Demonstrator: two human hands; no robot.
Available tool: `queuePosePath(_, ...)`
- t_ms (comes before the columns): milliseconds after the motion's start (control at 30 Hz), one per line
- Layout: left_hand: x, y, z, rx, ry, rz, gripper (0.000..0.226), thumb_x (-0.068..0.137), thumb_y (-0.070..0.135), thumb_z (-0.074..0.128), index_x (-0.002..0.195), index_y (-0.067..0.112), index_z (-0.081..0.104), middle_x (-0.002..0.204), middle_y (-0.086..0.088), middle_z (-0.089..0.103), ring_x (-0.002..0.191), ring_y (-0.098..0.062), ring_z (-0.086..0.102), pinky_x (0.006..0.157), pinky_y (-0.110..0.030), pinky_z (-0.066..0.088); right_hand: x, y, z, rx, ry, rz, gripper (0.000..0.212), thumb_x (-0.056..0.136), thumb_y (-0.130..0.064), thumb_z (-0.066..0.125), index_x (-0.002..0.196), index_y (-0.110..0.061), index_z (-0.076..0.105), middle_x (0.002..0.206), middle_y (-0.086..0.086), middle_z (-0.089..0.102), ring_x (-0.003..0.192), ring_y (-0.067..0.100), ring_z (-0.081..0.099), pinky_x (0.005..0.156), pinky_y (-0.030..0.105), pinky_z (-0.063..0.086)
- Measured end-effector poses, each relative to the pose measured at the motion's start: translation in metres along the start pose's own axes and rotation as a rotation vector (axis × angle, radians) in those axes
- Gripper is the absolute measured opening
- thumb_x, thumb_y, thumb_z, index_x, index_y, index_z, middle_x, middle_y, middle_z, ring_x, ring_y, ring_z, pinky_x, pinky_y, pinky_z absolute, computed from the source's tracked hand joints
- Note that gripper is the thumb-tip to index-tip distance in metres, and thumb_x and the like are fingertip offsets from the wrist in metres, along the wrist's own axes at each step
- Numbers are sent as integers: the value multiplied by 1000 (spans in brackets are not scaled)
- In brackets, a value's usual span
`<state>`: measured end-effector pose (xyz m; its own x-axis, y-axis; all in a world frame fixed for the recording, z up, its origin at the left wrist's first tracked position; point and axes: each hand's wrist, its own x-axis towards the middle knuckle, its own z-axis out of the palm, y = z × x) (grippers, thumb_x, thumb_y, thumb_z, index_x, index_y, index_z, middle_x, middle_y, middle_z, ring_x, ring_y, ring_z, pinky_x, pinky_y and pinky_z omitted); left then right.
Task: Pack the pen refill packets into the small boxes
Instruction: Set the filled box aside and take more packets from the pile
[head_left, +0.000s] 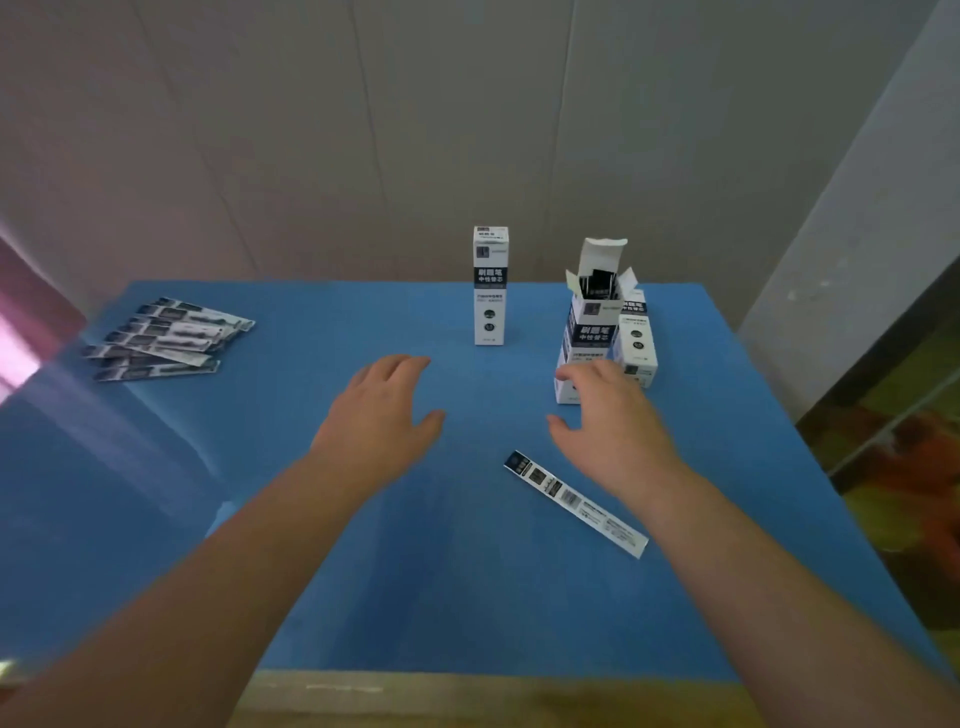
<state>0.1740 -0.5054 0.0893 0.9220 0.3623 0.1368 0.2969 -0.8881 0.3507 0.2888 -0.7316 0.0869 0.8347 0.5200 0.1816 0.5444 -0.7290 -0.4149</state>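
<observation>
Blue foam-covered table (363, 597). Left hand (382, 415) above the surface, fingers extended and relaxed, nothing held. Right hand (613, 421) likewise spread and empty, fingertips just at the base of the open white-and-black cardboard box (587, 343), flaps up, dark packets visible inside. Second white box (636, 338) directly behind it, lid state unclear. Closed upright white box (490, 286) standing apart at the rear centre. One long flat white-and-black refill packet (575, 503) lying loose beneath the right wrist. Fanned pile of similar packets (166, 338) at the far left edge. Judged step: between insertions, open box part-filled. Next move: pinching the loose packet, upending it, feeding it endwise into the open mouth while steadying the box.
</observation>
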Motion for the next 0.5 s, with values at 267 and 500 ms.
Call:
queuePosePath(267, -29, -12, -20, 65, 131, -103, 60, 94, 34, 64, 148, 15, 47, 152, -3, 46, 140, -27, 39, 113, -43, 36, 16, -29, 14, 57, -63, -170, 47, 93, -34, 64, 137, -23, 51, 134, -4, 51, 126, 21, 48, 100, 38, 46)
queuePosePath(500, -46, -60, -37, 19, 151, -182, 63, 94, 36, 64, 151, 20, 43, 160, -4, 35, 146, -27, 31, 117, -43, 30, 26, -85, 44, 68, -83, -227, 45, 93, -34, 64, 135, -27, 53, 132, -7, 51, 121, 20, 50, 92, 36, 48)
